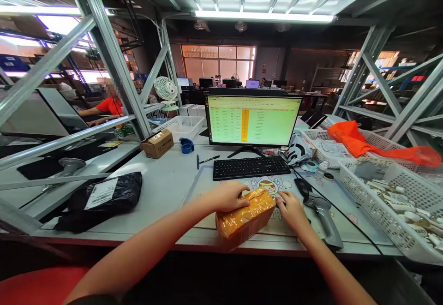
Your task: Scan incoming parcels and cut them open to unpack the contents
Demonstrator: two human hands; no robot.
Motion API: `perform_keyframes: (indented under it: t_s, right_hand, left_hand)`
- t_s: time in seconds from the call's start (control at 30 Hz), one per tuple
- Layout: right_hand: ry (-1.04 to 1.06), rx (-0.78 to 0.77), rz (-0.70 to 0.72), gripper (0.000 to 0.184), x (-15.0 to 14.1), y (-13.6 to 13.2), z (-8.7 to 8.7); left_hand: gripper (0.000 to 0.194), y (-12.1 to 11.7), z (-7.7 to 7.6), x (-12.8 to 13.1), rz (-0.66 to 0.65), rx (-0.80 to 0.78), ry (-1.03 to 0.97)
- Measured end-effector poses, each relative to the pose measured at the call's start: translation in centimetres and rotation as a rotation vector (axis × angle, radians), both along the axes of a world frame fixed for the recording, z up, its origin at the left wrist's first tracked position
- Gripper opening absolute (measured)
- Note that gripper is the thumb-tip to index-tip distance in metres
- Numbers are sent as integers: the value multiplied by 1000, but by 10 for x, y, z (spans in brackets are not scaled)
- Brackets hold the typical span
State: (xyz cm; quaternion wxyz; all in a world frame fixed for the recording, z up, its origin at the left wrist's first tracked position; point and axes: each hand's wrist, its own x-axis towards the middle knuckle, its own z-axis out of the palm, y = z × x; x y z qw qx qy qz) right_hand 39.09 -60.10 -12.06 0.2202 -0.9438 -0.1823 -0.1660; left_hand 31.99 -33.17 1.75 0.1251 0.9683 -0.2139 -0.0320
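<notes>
A box wrapped in shiny orange-brown tape (254,212) rests at the front edge of the desk, turned at an angle. My left hand (230,196) grips it from the far left side, with the thumb lying on the top. At the box's right end is my right hand (291,210), its fingers bent and drawn together close to the corner. Whatever those fingertips hold is too small to make out. Just right of that hand lies a grey handheld barcode scanner (325,222), and beside it a black mouse (303,187).
Behind the box stand a black keyboard (251,168) and a monitor (254,120). A black wrapped parcel (107,196) and a small carton (157,143) are on the left. White baskets (374,199) line the right. Metal rack posts frame the desk; a person in orange (112,104) sits beyond.
</notes>
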Motion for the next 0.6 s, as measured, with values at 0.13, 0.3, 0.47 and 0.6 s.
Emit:
perform_keyframes:
  t_s: [0.13, 0.3, 0.47, 0.6]
  right_hand:
    - [23, 318, 221, 52, -14, 41, 16]
    - [180, 691, 303, 57, -24, 67, 15]
    - [187, 801, 334, 53, -28, 59, 5]
    - [127, 768, 413, 39, -27, 51, 3]
  left_hand:
    - [62, -7, 3, 5, -124, 188, 5]
    - [64, -2, -5, 13, -130, 163, 25]
    - [51, 16, -15, 37, -112, -239, 250]
    - [50, 24, -16, 49, -47, -298, 412]
